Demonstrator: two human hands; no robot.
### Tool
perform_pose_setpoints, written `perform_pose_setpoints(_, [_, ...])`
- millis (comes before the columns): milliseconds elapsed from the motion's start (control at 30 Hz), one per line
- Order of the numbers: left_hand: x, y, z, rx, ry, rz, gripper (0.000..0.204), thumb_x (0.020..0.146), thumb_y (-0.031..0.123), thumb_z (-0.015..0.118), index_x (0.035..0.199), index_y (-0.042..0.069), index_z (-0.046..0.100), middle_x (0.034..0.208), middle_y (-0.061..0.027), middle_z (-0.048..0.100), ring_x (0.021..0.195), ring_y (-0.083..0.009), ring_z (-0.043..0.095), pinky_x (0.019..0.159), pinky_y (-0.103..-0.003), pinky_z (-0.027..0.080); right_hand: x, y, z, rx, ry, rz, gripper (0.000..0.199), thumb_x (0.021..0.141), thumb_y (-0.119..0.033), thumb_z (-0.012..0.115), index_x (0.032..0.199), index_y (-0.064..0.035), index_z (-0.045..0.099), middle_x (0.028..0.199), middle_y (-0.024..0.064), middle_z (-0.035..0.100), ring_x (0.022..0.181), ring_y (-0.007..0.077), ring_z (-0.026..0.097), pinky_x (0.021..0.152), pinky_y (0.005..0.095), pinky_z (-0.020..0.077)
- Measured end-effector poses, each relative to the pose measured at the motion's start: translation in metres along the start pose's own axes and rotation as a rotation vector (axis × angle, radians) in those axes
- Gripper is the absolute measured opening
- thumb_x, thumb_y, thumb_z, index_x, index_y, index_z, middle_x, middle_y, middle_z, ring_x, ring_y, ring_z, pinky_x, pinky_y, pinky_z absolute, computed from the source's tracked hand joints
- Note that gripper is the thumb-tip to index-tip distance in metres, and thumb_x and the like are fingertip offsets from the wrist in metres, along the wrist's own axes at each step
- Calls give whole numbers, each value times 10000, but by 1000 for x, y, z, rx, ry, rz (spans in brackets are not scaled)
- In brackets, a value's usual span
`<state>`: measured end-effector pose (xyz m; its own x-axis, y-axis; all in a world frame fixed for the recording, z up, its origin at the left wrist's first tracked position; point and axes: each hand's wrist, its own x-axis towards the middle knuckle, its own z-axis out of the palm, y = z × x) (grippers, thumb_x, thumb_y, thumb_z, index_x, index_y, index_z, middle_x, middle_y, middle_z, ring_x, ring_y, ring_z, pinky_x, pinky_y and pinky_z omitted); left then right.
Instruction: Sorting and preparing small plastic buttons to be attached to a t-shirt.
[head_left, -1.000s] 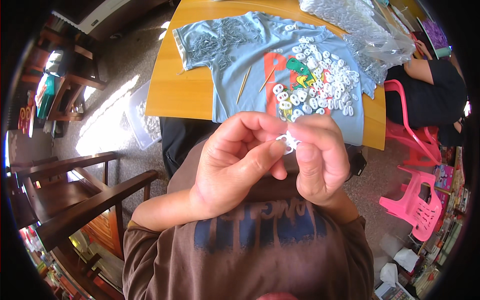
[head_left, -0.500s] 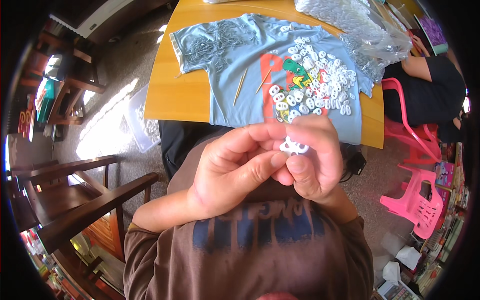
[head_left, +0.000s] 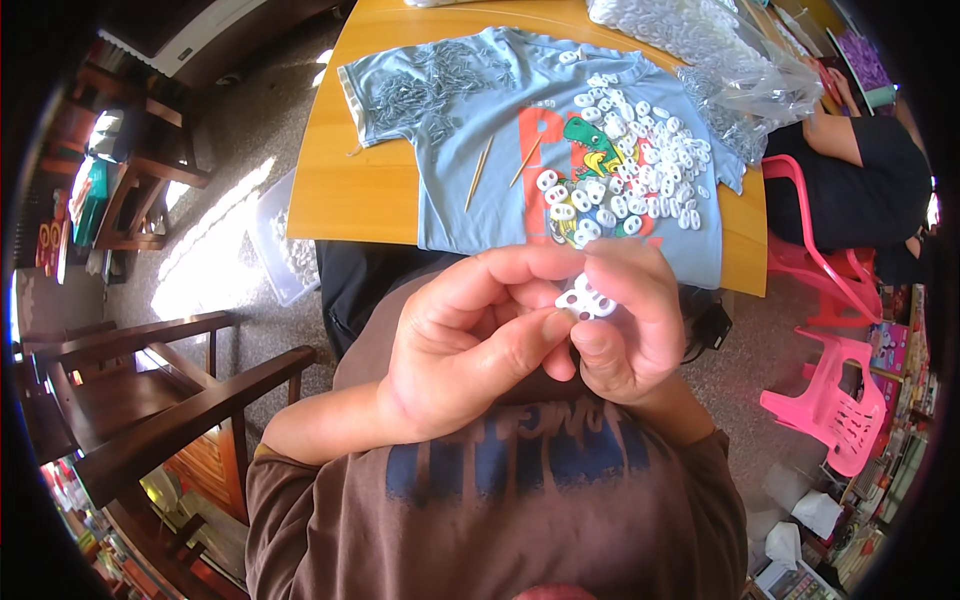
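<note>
My left hand (head_left: 465, 335) and my right hand (head_left: 640, 325) meet in front of my chest. Between their thumbs and fingertips is a small white plastic piece with holes (head_left: 582, 303), gripped from both sides. Fingers partly cover it, and whether it is one part or two joined ones I cannot make out. Just beyond, many similar white two-holed pieces (head_left: 655, 160) lie heaped on a light blue T-shirt (head_left: 455, 205). A pile of small thin metal pieces (head_left: 430, 100) covers the shirt's left side. Thin wooden sticks (head_left: 478, 175) rest on the shirt's middle.
The shirt is spread over a wooden table (head_left: 330, 190). Clear plastic bags (head_left: 690, 40) of pieces lie at its far right, near a seated person (head_left: 870, 170). A plastic bin (head_left: 275, 235) stands left of the table. Pink chairs (head_left: 830, 400) are on the right, a wooden armchair (head_left: 200, 400) on the left.
The white piece has turned and tilted between my fingertips, so more of its holes show. My right thumb has shifted slightly down and away from my left thumb.
</note>
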<state>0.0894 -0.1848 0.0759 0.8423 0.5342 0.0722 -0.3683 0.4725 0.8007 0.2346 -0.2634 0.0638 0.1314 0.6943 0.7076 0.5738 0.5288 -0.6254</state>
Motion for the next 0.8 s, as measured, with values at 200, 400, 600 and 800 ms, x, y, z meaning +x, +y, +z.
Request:
perform_pose_setpoints(200, [0,0,-2,5,2,-12,341,849,-44,498,1186,-22,448,925,-128,608,682,-140,605,612,-226,502,0,1,1,-17,-17,-18,327,819,-92,616,1102,42,521,967,119,559,740,193,559,609,286,458])
perform_pose_setpoints(400, [2,-2,-1,-6,-23,-55,338,866,-21,505,1199,-20,443,949,-124,600,718,-141,604,645,-227,501,0,2,0,-12,-14,-13,288,847,-93,577,1098,36,519,990,125,555,731,188,552,607,287,455])
perform_pose_setpoints(600, [0,-1,-1,113,-55,-12,326,854,-31,539,1171,-33,467,887,-59,579,719,-84,570,647,-196,476,0,2,2,14,0,-25,289,885,-142,521,1117,27,499,986,128,554,723,177,530,618,288,445])
perform_pose_setpoints(800, [1,-7,0,146,-33,39,317,838,-35,562,1142,-28,472,858,-42,554,703,-73,561,621,-188,469,-1,8,8,135,26,-19,293,918,-200,457,1114,16,488,980,126,555,716,163,501,633,282,427])
